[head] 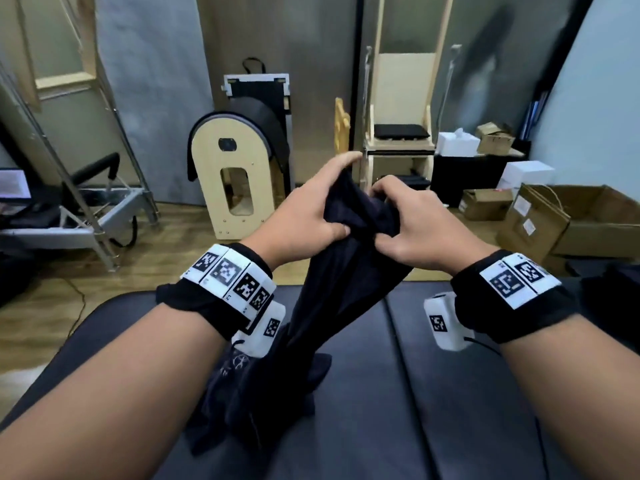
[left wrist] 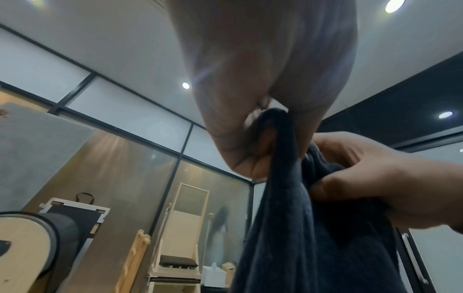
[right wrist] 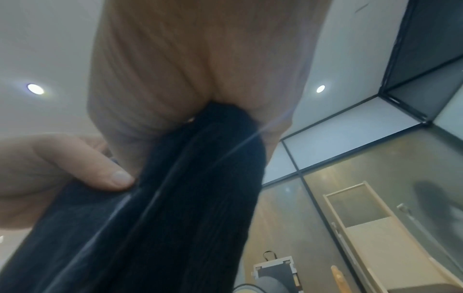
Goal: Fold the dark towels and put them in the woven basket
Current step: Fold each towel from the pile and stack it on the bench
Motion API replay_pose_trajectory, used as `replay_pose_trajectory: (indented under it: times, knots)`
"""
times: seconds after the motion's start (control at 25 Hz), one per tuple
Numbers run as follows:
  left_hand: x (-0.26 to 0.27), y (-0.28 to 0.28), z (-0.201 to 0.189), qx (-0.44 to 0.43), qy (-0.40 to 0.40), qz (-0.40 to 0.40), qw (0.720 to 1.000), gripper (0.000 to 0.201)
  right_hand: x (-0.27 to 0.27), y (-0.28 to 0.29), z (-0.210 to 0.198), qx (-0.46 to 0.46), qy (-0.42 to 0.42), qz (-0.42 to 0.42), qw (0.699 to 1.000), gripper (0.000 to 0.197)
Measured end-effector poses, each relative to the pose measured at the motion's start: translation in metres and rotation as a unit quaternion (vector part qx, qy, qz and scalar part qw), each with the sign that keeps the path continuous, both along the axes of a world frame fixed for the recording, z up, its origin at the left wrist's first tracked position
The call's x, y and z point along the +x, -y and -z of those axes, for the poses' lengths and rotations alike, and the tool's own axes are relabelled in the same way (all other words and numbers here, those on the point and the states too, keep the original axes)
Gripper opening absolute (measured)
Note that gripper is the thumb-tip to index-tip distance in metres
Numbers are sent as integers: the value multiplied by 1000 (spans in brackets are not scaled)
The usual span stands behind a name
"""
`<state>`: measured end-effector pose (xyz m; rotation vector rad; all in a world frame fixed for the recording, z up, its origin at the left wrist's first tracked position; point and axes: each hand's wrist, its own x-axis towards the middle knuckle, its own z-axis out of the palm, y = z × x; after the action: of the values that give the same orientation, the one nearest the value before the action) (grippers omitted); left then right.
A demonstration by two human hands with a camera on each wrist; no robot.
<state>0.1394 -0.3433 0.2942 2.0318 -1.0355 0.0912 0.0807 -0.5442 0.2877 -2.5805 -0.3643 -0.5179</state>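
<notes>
A dark navy towel (head: pixel 349 271) hangs bunched in front of me, its lower end trailing onto the black padded table (head: pixel 450 393). My left hand (head: pixel 311 209) grips its top from the left, thumb pressed into the cloth. My right hand (head: pixel 408 226) pinches the same bunch from the right, close beside the left. In the left wrist view the towel (left wrist: pixel 300 228) runs up between my left fingers (left wrist: pixel 238 150), with the right hand (left wrist: pixel 375 178) gripping beside it. In the right wrist view the towel (right wrist: pixel 175 198) emerges from my right palm. No woven basket is in view.
A wooden arched barrel (head: pixel 239 174) and a tall wooden chair frame (head: pixel 401 133) stand on the floor beyond the table. Cardboard boxes (head: pixel 571 220) pile up at the right. A metal frame machine (head: pixel 86 209) stands at the left. Another dark cloth (head: pixel 616 292) lies at the table's right edge.
</notes>
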Motion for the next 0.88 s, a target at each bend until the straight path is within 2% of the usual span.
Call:
replay_pose_trajectory:
  times: [0.04, 0.12, 0.2, 0.24, 0.32, 0.4, 0.48, 0.56, 0.68, 0.8, 0.88]
  knots:
    - [0, 32, -10, 30, 27, 8, 999, 73, -2, 36, -10, 7, 9, 20, 1000, 34]
    - [-1, 88, -31, 63, 61, -5, 996, 44, -8, 106, -36, 22, 46, 70, 996, 23]
    - [-7, 139, -54, 30, 73, -34, 996, 22, -15, 167, -68, 36, 87, 103, 990, 22]
    - [-9, 157, -65, 0, 79, -42, 996, 16, -17, 186, -80, 45, 108, 110, 987, 21]
    - [-14, 196, -90, -53, 108, -59, 991, 23, -24, 219, -104, 81, 156, 111, 978, 14]
    - [-15, 216, -108, -74, 128, -92, 985, 32, -28, 234, -113, 124, 181, 81, 972, 8]
    - [-10, 223, -111, -49, 131, -95, 986, 26, -29, 239, -107, 119, 165, 60, 977, 9]
    - [-6, 221, -101, -23, 77, -47, 996, 20, -28, 238, -95, 89, 132, 62, 985, 16]
    - [-12, 228, -74, 72, 6, 52, 996, 35, -29, 233, -81, 107, 69, 65, 990, 20]
    - [-24, 244, -48, 22, -110, 117, 987, 17, -31, 219, -81, 169, 22, 32, 985, 14]
    - [-18, 251, -33, -3, -117, 83, 990, 16, -32, 212, -87, 175, 18, 20, 984, 15]
